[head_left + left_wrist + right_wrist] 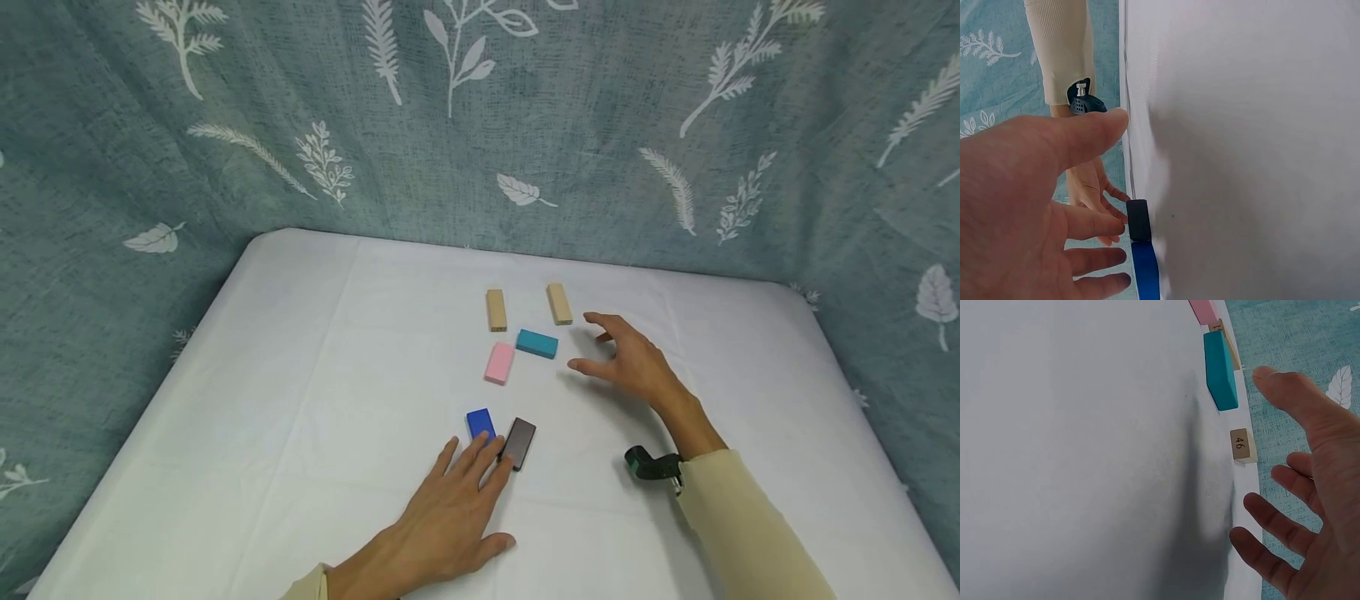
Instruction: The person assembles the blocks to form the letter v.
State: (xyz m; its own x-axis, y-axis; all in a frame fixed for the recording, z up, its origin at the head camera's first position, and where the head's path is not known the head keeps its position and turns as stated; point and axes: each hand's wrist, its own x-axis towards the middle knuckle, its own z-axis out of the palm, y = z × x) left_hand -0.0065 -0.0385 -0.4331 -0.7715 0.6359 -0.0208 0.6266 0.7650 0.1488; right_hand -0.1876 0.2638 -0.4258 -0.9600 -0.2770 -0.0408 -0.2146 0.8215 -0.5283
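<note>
My left hand (447,518), its fingers straight and spread, reaches over the near side of a blue block (480,422) and a dark grey block (520,442). Its fingertips overlap both blocks in the head view and hide part of the blue one. In the left wrist view the dark block (1139,220) and blue block (1145,270) line up just past the fingertips. Farther right, my right hand (639,365) has its thumb and fingers apart, with nothing between them. Nearest to it are a teal block (537,343) and a wooden block (559,305).
A pink block (499,363) lies left of the teal one, with another wooden block (496,311) behind it. The end of one wooden block (1240,444) reads 46. White cloth (360,375) covers the table; a patterned teal curtain (585,125) hangs behind.
</note>
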